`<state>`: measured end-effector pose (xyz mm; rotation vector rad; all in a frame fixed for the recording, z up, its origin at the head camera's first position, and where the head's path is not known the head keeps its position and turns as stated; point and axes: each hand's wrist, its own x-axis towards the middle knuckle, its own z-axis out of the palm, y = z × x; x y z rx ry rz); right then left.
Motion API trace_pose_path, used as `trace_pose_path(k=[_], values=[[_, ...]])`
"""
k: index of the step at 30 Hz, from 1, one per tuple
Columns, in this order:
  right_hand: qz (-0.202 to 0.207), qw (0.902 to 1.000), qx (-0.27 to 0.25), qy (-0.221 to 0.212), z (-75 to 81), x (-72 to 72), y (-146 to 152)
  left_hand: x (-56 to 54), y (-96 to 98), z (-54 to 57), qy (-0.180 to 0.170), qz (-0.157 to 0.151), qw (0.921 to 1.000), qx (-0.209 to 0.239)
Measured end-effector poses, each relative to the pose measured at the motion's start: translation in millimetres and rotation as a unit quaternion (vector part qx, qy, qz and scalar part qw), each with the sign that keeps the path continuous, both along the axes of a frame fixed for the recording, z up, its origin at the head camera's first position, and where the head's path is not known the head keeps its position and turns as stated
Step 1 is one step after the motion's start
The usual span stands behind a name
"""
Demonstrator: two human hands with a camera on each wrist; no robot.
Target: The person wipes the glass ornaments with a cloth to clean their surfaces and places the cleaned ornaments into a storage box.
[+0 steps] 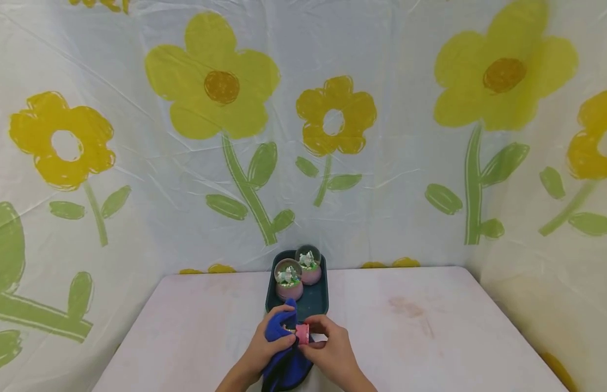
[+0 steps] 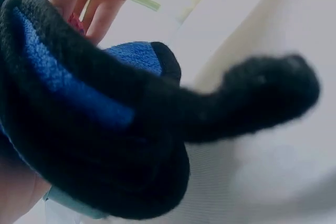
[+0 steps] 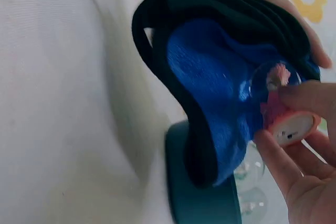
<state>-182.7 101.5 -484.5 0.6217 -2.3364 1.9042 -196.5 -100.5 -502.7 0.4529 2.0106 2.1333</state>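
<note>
My right hand (image 1: 334,344) pinches the pink base of a small snow globe (image 3: 290,128) between thumb and fingers. Inside its clear dome, a pink figure shows in the right wrist view. A blue cloth (image 1: 295,371) with black edging lies against the dome, gripped by my left hand (image 1: 268,338). Folds of the cloth hide part of the globe in the head view. The cloth's black edge and a dangling loop (image 2: 262,95) fill much of the left wrist view. Both hands are close together, just in front of the tray.
A dark green tray (image 1: 315,300) stands at the table's back edge. It bears two larger snow globes with pink bases, a nearer one (image 1: 289,280) and a farther one (image 1: 309,265). Behind the white table (image 1: 200,326) hangs a flower-print sheet (image 1: 396,190).
</note>
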Motion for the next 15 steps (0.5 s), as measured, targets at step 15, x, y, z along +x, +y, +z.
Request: trace_pose_path(k=[15], values=[[0.062, 0.9878, 0.082, 0.117, -4.2, -2.2, 8, 1.5, 0.9, -5.7, 0.021, -0.001, 0.9996, -0.019]])
